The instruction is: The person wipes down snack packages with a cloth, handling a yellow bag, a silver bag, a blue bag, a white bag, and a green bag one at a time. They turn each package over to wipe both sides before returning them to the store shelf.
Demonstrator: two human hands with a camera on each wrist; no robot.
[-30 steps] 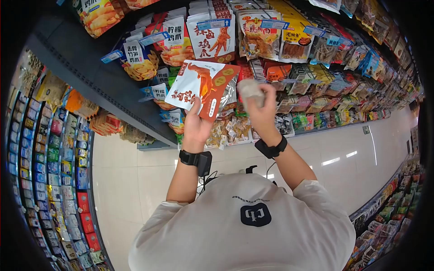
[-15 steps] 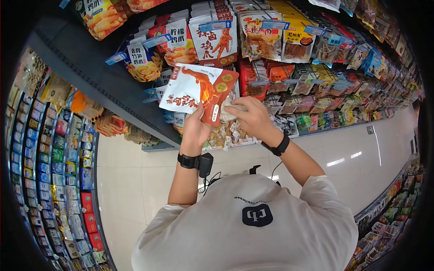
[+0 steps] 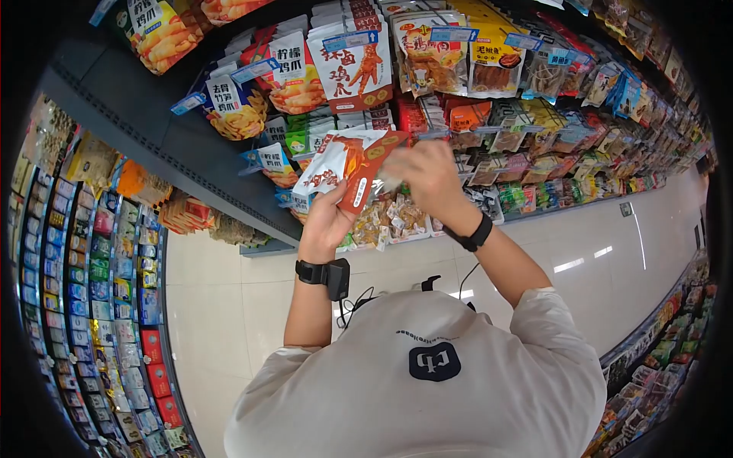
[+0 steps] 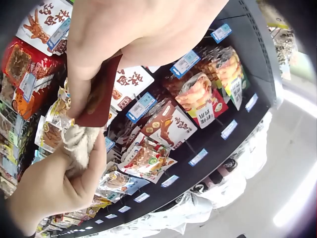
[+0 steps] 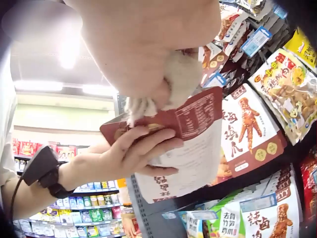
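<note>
Left hand (image 3: 327,221) pinches the lower edge of the flat red-and-white foil snack pouch printed with a chicken foot (image 3: 345,164), holding it up in front of the dark store shelf (image 3: 145,122). Right hand (image 3: 431,175) has its fingers clenched round a crumpled off-white cloth (image 5: 181,79) pressed to the pouch's red end.

The risk: the pouch is held by one edge only, so a firm wipe could fold it or tug it out of the fingers. The hanging packs just behind could also get knocked.

The head view gives the layout but barely shows the cloth. The right wrist view shows it bunched against the pouch's printed back; the left wrist view, blurred, probably shows its frayed end.
</note>
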